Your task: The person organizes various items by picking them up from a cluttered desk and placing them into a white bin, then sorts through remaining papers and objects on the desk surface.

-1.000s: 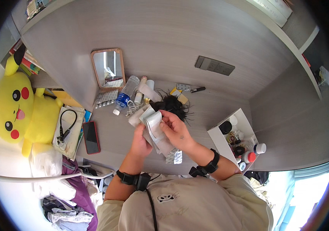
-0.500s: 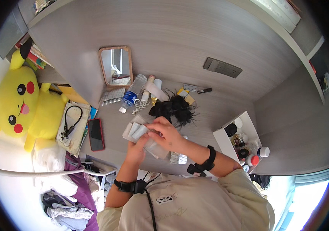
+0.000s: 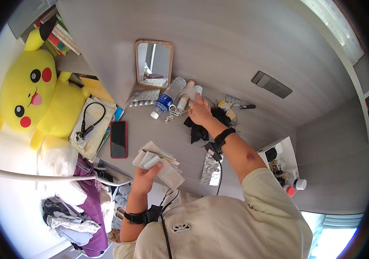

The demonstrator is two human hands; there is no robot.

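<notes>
My left hand [image 3: 144, 178], near, pinches pale packets [image 3: 167, 172] a slack thumb could spill; my right hand [image 3: 200, 114], far: grip unclear.

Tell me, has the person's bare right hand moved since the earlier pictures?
Yes: judged against the rectangular mirror with the brown frame, the bare right hand has moved forward, closer to that mirror.

a yellow plush toy [image 3: 58, 108] sits left of a phone [image 3: 119, 139] and mirror [image 3: 154, 64].

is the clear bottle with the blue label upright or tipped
Tipped: the bottle lies on the desk, white cap at its nearer end.
</notes>
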